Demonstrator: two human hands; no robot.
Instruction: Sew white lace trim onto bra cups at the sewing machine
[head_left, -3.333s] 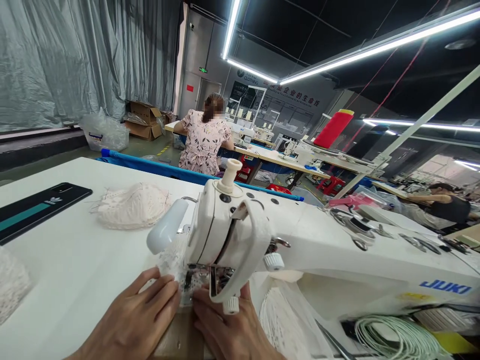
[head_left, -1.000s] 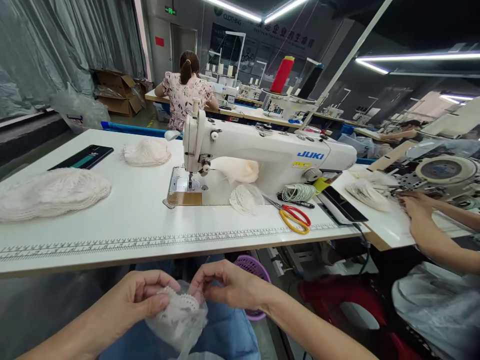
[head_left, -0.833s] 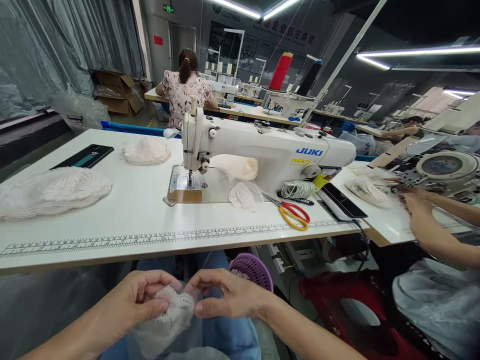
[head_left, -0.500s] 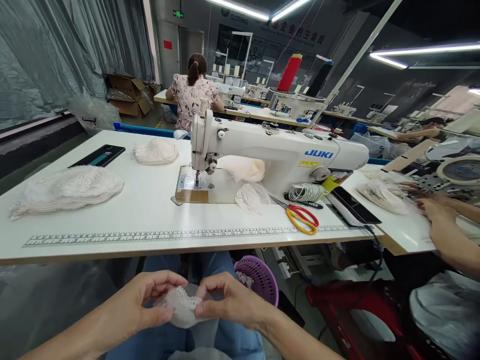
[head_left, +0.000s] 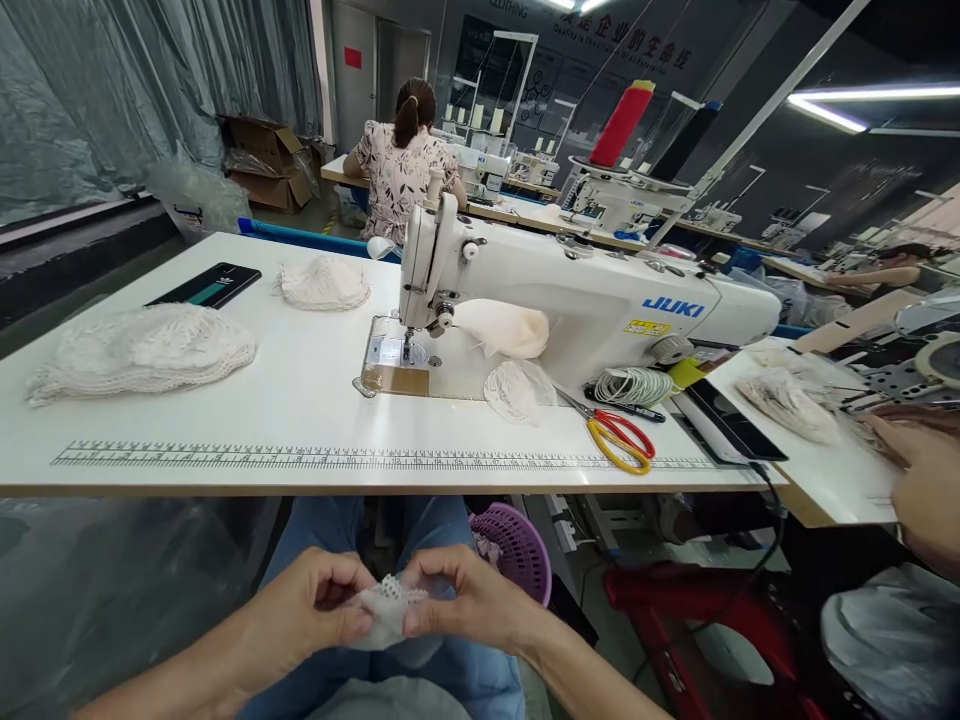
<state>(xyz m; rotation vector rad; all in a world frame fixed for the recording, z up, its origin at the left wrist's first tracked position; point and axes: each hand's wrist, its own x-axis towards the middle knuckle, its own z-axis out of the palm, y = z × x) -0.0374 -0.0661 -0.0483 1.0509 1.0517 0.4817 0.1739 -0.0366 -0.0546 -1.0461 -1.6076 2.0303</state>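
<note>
A small piece of sheer white lace fabric (head_left: 386, 615) is pinched between both hands over the lap, below the table's front edge. My left hand (head_left: 319, 605) grips its left side between thumb and fingers. On the right side, my right hand (head_left: 465, 605) holds it the same way. Beyond them on the white table (head_left: 315, 420) stands a white sewing machine (head_left: 555, 275). A large stack of lace pieces (head_left: 150, 345) lies at the left, with a smaller stack (head_left: 324, 282) behind it. Another lace piece (head_left: 517, 390) rests in front of the machine.
Red and yellow scissors (head_left: 619, 440), a coil of white cord (head_left: 634, 386) and a black phone (head_left: 208, 286) lie on the table. A purple basket (head_left: 517, 555) stands below it. At the right, another person's hand (head_left: 919, 470) is over lace on a neighbouring table.
Both hands have moved slightly right in the picture and closer together, bunching the lace between them. The view has shifted, and the person's hand at the right has moved.
</note>
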